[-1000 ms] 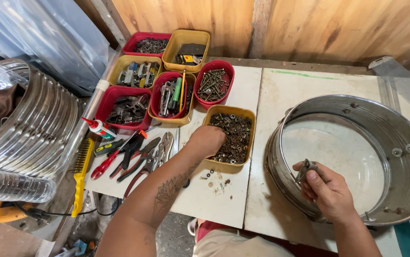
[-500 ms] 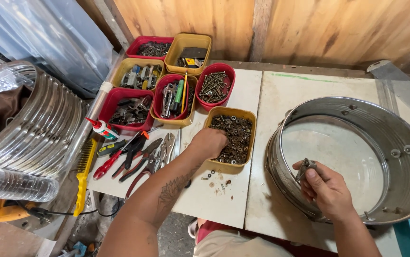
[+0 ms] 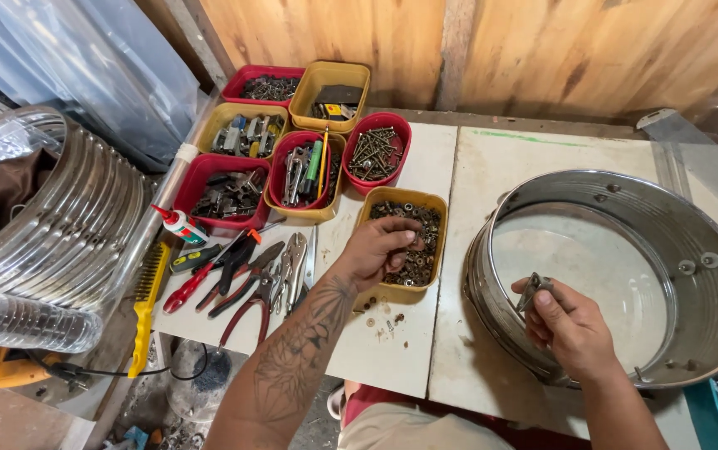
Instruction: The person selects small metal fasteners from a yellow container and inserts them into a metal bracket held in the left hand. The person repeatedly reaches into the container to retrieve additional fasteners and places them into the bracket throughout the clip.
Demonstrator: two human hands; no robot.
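The left hand [image 3: 380,250] rests in the yellow tray [image 3: 403,240], fingers curled into its load of small nuts and washers; whether any piece is pinched cannot be told. The right hand [image 3: 572,329] is closed around a small metal bracket [image 3: 532,289], held at the near rim of the round steel drum shell [image 3: 692,250], which lies right of the yellow tray.

Beyond the yellow tray, a red round-cornered tray [image 3: 377,152] holds long screws. Left of the yellow tray, a second yellow bin [image 3: 303,177] holds screwdrivers and pliers, and a red bin [image 3: 223,193] holds dark metal parts. Further back stand a yellow bin of fittings [image 3: 247,132], a red bin of dark hardware [image 3: 263,84] and a yellow bin with a dark flat item [image 3: 332,89].

Left of the yellow tray lie loose pliers [image 3: 246,279], a small white tube with a red cap [image 3: 177,223] and a yellow wire brush [image 3: 147,304]. Loose nuts [image 3: 380,317] lie just in front of the tray
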